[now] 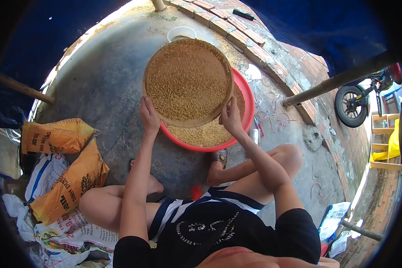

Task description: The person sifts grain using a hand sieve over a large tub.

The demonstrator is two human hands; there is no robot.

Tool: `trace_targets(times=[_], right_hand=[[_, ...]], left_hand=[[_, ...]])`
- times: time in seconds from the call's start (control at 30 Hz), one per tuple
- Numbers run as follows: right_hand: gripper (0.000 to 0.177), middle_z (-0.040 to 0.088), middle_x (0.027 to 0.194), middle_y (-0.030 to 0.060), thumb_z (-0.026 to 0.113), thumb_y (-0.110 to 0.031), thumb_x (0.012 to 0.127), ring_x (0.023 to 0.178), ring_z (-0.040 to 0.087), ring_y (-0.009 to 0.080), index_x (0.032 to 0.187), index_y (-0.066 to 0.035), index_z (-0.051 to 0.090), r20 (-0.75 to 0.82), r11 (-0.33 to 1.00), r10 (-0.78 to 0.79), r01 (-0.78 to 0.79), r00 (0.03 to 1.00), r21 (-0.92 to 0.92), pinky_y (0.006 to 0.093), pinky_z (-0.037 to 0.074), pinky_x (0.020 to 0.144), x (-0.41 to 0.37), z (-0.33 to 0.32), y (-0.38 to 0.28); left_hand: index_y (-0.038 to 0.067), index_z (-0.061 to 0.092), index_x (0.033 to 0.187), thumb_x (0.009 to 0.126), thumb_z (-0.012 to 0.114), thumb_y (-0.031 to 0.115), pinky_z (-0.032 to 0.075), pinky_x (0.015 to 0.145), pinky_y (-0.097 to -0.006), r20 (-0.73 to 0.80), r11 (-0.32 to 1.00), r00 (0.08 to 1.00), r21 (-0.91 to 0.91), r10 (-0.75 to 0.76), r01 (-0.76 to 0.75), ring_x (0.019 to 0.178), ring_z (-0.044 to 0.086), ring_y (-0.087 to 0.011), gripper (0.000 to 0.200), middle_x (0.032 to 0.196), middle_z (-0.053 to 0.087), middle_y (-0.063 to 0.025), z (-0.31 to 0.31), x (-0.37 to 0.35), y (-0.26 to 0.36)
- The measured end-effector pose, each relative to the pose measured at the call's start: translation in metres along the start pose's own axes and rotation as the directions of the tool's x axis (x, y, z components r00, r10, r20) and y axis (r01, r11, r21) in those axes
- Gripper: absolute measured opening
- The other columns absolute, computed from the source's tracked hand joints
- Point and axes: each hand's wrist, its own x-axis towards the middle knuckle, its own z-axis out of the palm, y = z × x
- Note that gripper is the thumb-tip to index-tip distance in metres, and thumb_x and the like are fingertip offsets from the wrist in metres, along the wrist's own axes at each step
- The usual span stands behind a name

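Note:
A round, shallow sieve [187, 82] with a pale rim is held up in front of me, grains scattered thickly over its lower half and more thinly toward the far side. My left hand [149, 114] grips its rim at the lower left. At the lower right, my right hand [230, 115] is closed on the same rim. Under the sieve stands a wide red basin [250, 105] with grain [201, 135] heaped inside; the sieve hides much of it.
Behind the sieve is a white bucket [182, 32]. Orange and white sacks [73, 178] lie to my left. A row of bricks [236, 38] curves along the right, with a pole [339, 80] crossing above it and a wheel [352, 106] beyond. A metal can [254, 136] stands near the basin.

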Motion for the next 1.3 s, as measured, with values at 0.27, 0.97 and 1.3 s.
trace_targets(times=[0.27, 0.97, 1.3], right_hand=[[0.017, 0.048, 0.049, 0.0085, 0.036, -0.007, 0.081, 0.035, 0.046, 0.0142, 0.095, 0.003, 0.036, 0.157, 0.908, 0.418, -0.408, 0.895, -0.092, 0.0261, 0.036, 0.032, -0.018, 0.005, 0.060], [0.023, 0.056, 0.062, 0.0134, 0.040, -0.015, 0.083, 0.041, 0.054, 0.0169, 0.096, 0.004, 0.039, 0.368, 0.750, 0.621, -0.661, 0.692, -0.020, 0.0266, 0.046, 0.035, -0.051, 0.020, 0.045], [0.019, 0.055, 0.061, 0.0135, 0.041, -0.010, 0.079, 0.043, 0.054, 0.0178, 0.090, 0.005, 0.042, 0.104, 0.856, 0.516, -0.508, 0.850, -0.097, 0.0275, 0.045, 0.036, -0.005, -0.006, 0.059]], left_hand=[[-0.008, 0.051, 0.083, 0.087, 0.029, 0.031, 0.039, 0.068, -0.0442, 0.133, 0.780, 0.833, 0.453, -0.537, 0.431, 0.079, 0.052, -0.0414, 0.045, 0.077, 0.055, -0.0259, 0.008, -0.049, -0.117], [-0.006, 0.053, 0.087, 0.087, 0.030, 0.028, 0.045, 0.057, -0.0329, 0.300, 0.737, 0.682, 0.401, -0.667, 0.545, 0.067, 0.058, -0.0235, 0.041, 0.072, 0.057, -0.0171, -0.025, -0.027, -0.071], [-0.007, 0.050, 0.088, 0.087, 0.030, 0.027, 0.041, 0.068, -0.0430, 0.078, 0.866, 0.954, 0.446, -0.290, 0.227, 0.078, 0.052, -0.0413, 0.040, 0.081, 0.054, -0.0282, 0.018, -0.040, -0.048]])
